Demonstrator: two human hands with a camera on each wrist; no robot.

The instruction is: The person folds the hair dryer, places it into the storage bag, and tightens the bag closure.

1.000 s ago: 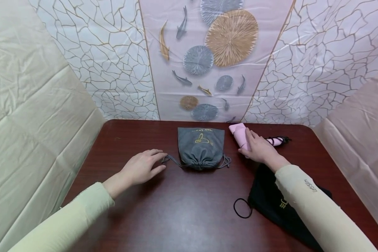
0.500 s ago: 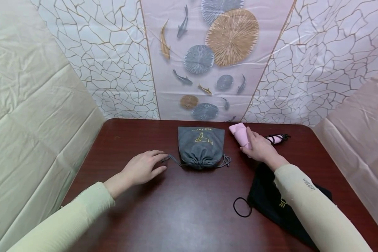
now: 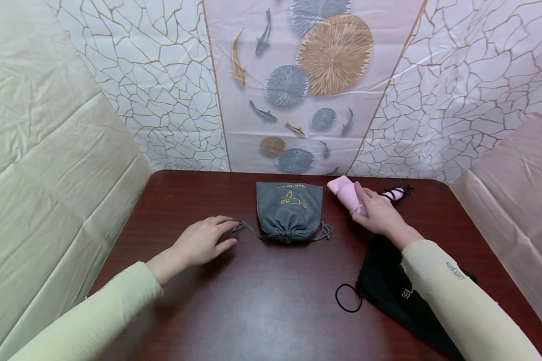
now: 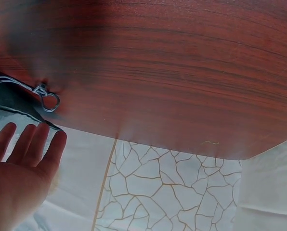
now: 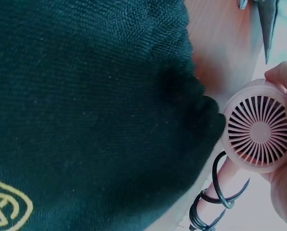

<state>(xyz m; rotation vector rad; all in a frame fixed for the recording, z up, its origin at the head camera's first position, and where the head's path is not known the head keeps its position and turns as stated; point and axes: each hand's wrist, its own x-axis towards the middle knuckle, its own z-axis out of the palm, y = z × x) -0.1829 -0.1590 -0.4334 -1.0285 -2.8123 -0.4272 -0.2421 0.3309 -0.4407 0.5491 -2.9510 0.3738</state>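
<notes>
My right hand point(image 3: 379, 210) lies over a pink hair dryer point(image 3: 347, 195), thumb on one side and fingers round its barrel. The right wrist view shows the dryer's slatted round end point(image 5: 260, 132) against that hand, and a black cord point(image 5: 220, 197) wound about its handle. My left hand point(image 3: 203, 239) rests with fingers extended, its fingertips by the drawstring loop point(image 3: 248, 228) of a grey drawstring pouch point(image 3: 289, 210) printed with a yellow hair dryer; whether they touch it I cannot tell. Under my right forearm lies a black drawstring bag point(image 3: 388, 281), partly hidden by the sleeve.
A dark reddish wooden table point(image 3: 271, 291) carries everything. Its back edge meets a patterned cloth wall point(image 3: 180, 100), with pale cloth panels at the left and right. A black cord loop point(image 3: 348, 298) sticks out from the black bag onto the tabletop.
My right hand has shifted slightly to the right on the hair dryer, whose corded handle end has swung a little toward the back. My left hand has stayed nearly still.
</notes>
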